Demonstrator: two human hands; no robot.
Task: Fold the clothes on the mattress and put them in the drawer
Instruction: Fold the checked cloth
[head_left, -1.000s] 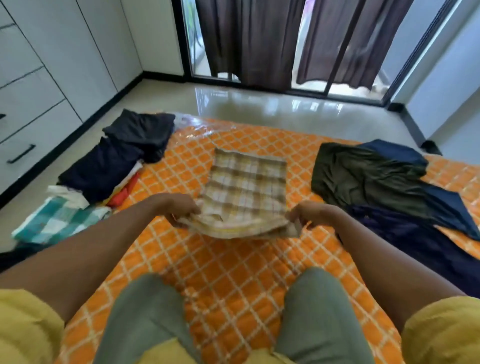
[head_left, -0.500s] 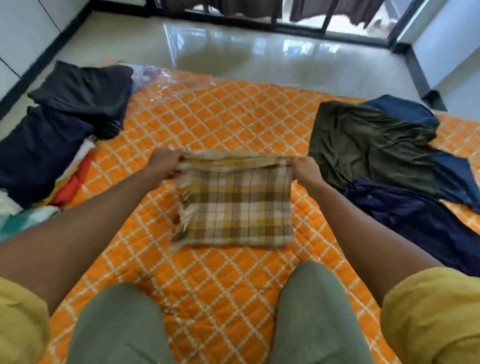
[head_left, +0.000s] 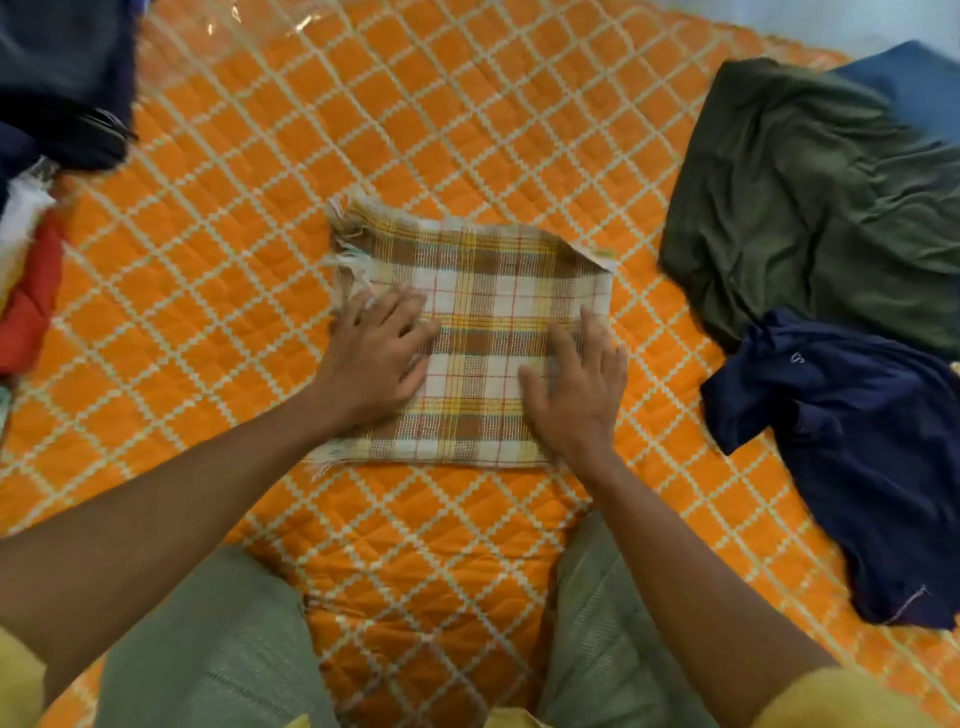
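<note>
On the folded plaid cloth (head_left: 483, 332), left hand (head_left: 371, 358) and right hand (head_left: 576, 384), fingers flat.

Counts: 1 folded plaid cloth (head_left: 483, 332) mid-mattress; 1 orange quilted mattress (head_left: 249, 249); 2 hands on the cloth, left hand (head_left: 374, 358) & right hand (head_left: 576, 395). Right side, 3 loose garments: 1 olive (head_left: 810, 197), 1 navy (head_left: 857, 447), 1 blue (head_left: 919, 78) partly hidden. Left edge: a pile (head_left: 47, 156) of dark, white & red items, cropped, no. can't be told
</note>
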